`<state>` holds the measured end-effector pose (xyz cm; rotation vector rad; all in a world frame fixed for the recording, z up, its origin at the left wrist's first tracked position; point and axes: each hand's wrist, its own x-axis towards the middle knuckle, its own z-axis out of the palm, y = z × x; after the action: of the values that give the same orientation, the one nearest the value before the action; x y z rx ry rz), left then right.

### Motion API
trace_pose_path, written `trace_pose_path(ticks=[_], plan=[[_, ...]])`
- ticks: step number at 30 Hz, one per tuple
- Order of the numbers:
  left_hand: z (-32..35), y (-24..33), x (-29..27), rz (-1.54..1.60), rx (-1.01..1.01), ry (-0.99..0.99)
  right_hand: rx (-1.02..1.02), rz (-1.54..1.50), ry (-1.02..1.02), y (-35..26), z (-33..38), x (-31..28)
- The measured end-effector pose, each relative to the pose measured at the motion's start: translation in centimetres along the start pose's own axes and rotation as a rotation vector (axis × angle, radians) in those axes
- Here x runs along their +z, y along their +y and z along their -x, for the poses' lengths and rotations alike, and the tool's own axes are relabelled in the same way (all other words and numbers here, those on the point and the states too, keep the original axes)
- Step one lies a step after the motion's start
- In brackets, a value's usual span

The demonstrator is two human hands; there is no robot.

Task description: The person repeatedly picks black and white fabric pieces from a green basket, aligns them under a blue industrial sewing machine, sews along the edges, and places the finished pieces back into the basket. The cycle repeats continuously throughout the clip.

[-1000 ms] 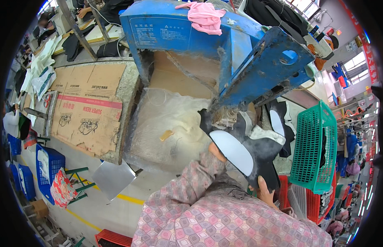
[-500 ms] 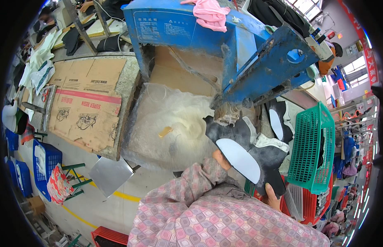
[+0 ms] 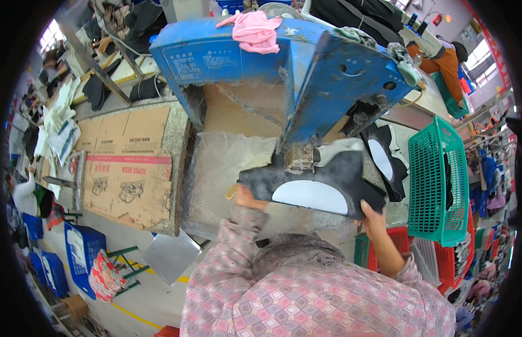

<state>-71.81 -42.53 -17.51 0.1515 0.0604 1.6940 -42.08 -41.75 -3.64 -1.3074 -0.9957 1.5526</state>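
Observation:
A flat black cut piece with a white half-oval patch [image 3: 311,195] lies nearly level across the machine's working spot. My left hand [image 3: 251,198] grips its left end, fingers partly hidden by the piece. At its right end, my right hand [image 3: 375,220] holds the edge with the thumb on top. The piece passes under the dusty metal head [image 3: 302,156] of a blue machine [image 3: 233,50]; the exact contact point is hidden. A similar black piece with a white patch [image 3: 380,160] lies to the right.
Pale dust covers the machine bed [image 3: 207,168]. To the left is a cardboard-topped table [image 3: 129,168]. A green basket [image 3: 438,185] stands at the right above red baskets [image 3: 460,255]. A pink cloth [image 3: 254,32] rests on the machine. Another person [image 3: 452,62] bends at far right.
The black piece has turned from a steep slant to nearly level. My left hand has moved left and my right hand up, both still on it. The view has shifted too.

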Motion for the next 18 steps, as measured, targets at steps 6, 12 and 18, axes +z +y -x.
trace_pose_path(ticks=[6,12,18], plan=[[1.2,10.9,1.2,-0.132,-0.081,0.058,0.081,0.373,0.062,2.6,-9.4,4.6],[-2.7,6.3,2.3,0.061,-0.251,0.045,-0.114,0.151,0.043,1.3,-14.0,0.5],[0.0,11.5,2.1,-0.301,-0.099,0.2,0.118,0.254,0.063,4.9,-13.7,3.6]])
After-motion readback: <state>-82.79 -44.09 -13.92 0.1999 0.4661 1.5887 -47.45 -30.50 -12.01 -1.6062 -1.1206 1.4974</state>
